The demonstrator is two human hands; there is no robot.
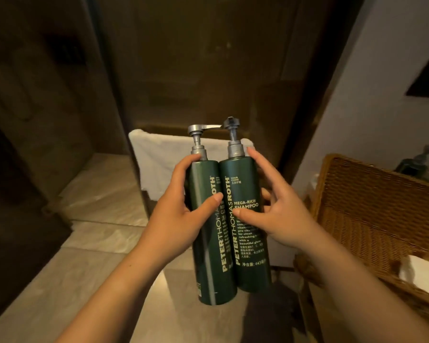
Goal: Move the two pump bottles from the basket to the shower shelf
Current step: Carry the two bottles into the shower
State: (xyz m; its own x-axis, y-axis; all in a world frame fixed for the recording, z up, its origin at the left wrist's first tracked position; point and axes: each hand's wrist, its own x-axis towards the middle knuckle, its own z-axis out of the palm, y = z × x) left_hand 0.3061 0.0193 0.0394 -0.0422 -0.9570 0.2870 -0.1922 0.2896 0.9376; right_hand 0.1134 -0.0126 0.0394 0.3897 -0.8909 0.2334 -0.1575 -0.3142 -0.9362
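Two tall dark green pump bottles with silver pumps are held side by side in mid-air at the centre of the head view. My left hand (181, 214) grips the left bottle (208, 263), thumb across its front. My right hand (275, 211) holds the right bottle (250, 243), labelled shampoo, with thumb on the label and fingers around its far side. The bottles touch each other along their sides. The wicker basket (372, 206) stands at the right, apart from both hands. No shower shelf can be made out in the dark area ahead.
A white towel (159, 159) hangs over a low rail behind the bottles. A glass shower panel edge runs down left of it. Beige stone floor tiles lie below. Another dark pump bottle (414, 164) stands behind the basket; a white item (421, 271) lies inside it.
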